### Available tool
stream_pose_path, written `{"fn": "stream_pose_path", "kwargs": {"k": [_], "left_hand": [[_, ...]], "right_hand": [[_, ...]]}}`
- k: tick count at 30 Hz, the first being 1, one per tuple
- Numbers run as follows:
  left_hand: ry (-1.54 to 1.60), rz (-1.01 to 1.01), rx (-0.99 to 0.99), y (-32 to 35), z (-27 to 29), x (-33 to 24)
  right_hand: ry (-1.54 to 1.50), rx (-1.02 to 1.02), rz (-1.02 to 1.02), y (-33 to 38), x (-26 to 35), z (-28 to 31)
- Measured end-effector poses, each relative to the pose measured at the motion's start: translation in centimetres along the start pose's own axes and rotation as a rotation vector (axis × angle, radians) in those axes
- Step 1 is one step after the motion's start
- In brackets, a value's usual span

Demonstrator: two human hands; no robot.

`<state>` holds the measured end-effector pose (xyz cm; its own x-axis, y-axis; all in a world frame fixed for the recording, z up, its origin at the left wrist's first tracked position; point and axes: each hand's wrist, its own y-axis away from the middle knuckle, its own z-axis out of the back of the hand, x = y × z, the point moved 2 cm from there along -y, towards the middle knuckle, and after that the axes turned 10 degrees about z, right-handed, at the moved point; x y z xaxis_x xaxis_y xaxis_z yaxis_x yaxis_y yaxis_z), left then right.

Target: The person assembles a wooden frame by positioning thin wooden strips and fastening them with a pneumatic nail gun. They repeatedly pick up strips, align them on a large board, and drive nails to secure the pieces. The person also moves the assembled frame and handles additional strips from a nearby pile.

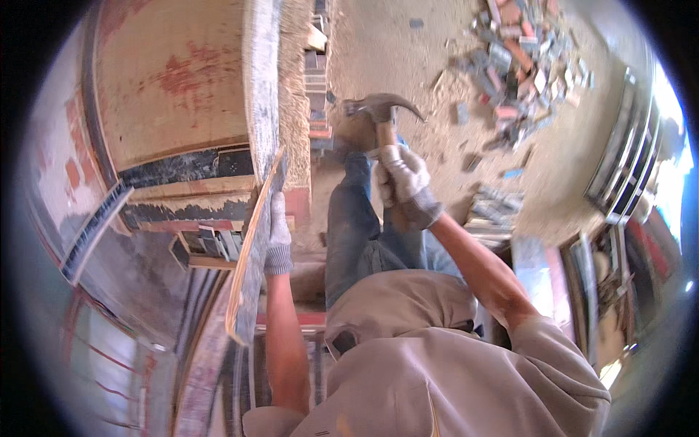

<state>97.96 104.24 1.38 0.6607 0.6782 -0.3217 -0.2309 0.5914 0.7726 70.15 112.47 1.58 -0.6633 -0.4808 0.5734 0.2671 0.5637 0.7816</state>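
Note:
My right hand, in a grey work glove, grips the wooden handle of a claw hammer raised in front of me, its steel head up near my bent knee in blue jeans. My left hand, also gloved, holds the edge of a thin plywood strip that stands on edge and runs from the upper middle down to the lower left. The strip leans against a large worn wooden board with red paint patches.
Sandy ground lies beyond my knee. A heap of broken bricks and tile scraps sits at the upper right. Stacked boards and panels lie at the left, more framed panels at the right.

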Motion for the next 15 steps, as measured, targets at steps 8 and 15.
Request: {"fn": "stream_pose_path", "kwargs": {"k": [8,15], "left_hand": [[-0.107,-0.38,-0.093,3.2,0.3,-5.0],[-0.249,-0.655,-0.266,1.6,2.7,-3.2]], "right_hand": [[-0.21,-0.13,0.113,-1.4,-11.6,-7.8],[-0.521,-0.191,0.071,-3.7,-12.9,-8.4]]}}
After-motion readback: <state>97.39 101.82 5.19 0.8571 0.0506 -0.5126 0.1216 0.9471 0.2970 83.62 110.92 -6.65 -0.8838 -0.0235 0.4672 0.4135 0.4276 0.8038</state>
